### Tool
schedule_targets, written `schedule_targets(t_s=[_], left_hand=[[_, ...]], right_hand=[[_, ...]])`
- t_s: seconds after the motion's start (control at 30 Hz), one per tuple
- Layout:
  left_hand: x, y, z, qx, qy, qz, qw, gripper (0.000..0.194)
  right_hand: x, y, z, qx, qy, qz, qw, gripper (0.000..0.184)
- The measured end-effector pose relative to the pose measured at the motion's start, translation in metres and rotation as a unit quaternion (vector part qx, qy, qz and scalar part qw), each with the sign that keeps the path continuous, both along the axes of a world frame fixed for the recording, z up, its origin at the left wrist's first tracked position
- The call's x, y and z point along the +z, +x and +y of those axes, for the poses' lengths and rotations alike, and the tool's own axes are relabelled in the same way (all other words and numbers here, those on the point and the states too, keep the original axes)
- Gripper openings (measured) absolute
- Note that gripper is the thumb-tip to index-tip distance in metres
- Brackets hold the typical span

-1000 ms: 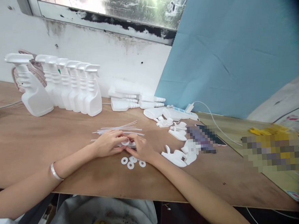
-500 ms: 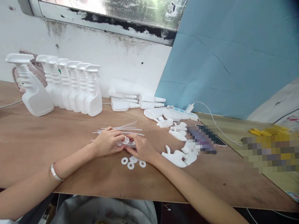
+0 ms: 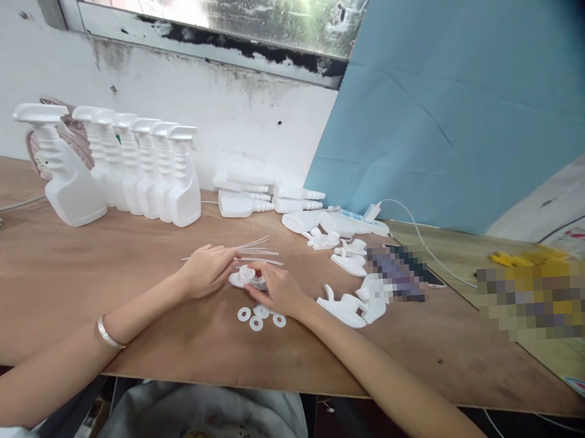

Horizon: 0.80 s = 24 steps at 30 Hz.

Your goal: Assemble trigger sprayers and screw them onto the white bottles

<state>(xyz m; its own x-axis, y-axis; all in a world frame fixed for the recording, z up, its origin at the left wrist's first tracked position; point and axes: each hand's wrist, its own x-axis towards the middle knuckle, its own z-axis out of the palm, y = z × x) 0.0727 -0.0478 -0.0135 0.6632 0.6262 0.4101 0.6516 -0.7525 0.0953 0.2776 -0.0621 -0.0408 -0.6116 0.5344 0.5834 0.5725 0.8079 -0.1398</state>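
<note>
A white spray trigger head [image 3: 247, 274] is held in my right hand [image 3: 279, 290], its round collar facing up. Thumb and fingers of that hand close around its right side. My left hand [image 3: 210, 270] is apart from the trigger head, just to its left. Its fingers stretch over the left part of several thin white dip tubes [image 3: 257, 250] lying on the table; the thumb is mostly hidden. Just in front of my right hand lie several flat white ring washers [image 3: 256, 323].
White spray bottles [image 3: 185, 193] with heads stand in a row at the back left. Bottles without heads [image 3: 236, 203] lie by the wall. Loose trigger heads [image 3: 346, 308] lie right of my right hand, near a blurred phone [image 3: 396, 272] and a power strip [image 3: 357, 220].
My left hand has let go of the trigger head and moved slightly left and up to the dip tubes. The right hand keeps its hold in about the same place.
</note>
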Motion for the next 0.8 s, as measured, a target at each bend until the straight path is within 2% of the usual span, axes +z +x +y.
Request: schedule_targets(t_s=[0.1, 0.2, 0.4, 0.57, 0.63, 0.7, 0.73, 0.8], left_hand=[[-0.006, -0.003, 0.005, 0.053, 0.036, 0.081, 0.995, 0.018], [-0.012, -0.004, 0.007, 0.062, 0.050, 0.122, 0.989, 0.017], [-0.016, -0.001, 0.007, 0.073, 0.015, 0.089, 0.993, 0.018], [-0.013, -0.003, 0.009, 0.151, -0.024, 0.056, 0.987, 0.015], [-0.010, -0.002, 0.007, 0.160, -0.030, 0.011, 0.987, 0.016], [-0.006, -0.001, 0.004, 0.129, -0.056, -0.107, 0.984, 0.014], [-0.004, 0.001, 0.002, 0.100, -0.077, -0.189, 0.974, 0.014], [0.001, 0.003, -0.002, 0.031, -0.122, -0.345, 0.930, 0.018]], right_hand=[[0.000, 0.000, 0.000, -0.007, -0.003, -0.005, 1.000, 0.029], [0.000, 0.000, 0.000, -0.010, -0.001, -0.008, 1.000, 0.029], [0.001, 0.000, -0.001, -0.013, -0.009, -0.011, 1.000, 0.029], [0.000, 0.001, 0.000, -0.015, -0.012, -0.012, 1.000, 0.029], [0.000, 0.001, 0.000, -0.013, -0.014, -0.012, 1.000, 0.029], [0.001, 0.000, -0.001, -0.011, -0.014, -0.009, 1.000, 0.029], [0.001, 0.000, -0.001, -0.010, -0.014, -0.008, 1.000, 0.029], [0.003, 0.000, -0.002, -0.009, -0.015, -0.007, 1.000, 0.029]])
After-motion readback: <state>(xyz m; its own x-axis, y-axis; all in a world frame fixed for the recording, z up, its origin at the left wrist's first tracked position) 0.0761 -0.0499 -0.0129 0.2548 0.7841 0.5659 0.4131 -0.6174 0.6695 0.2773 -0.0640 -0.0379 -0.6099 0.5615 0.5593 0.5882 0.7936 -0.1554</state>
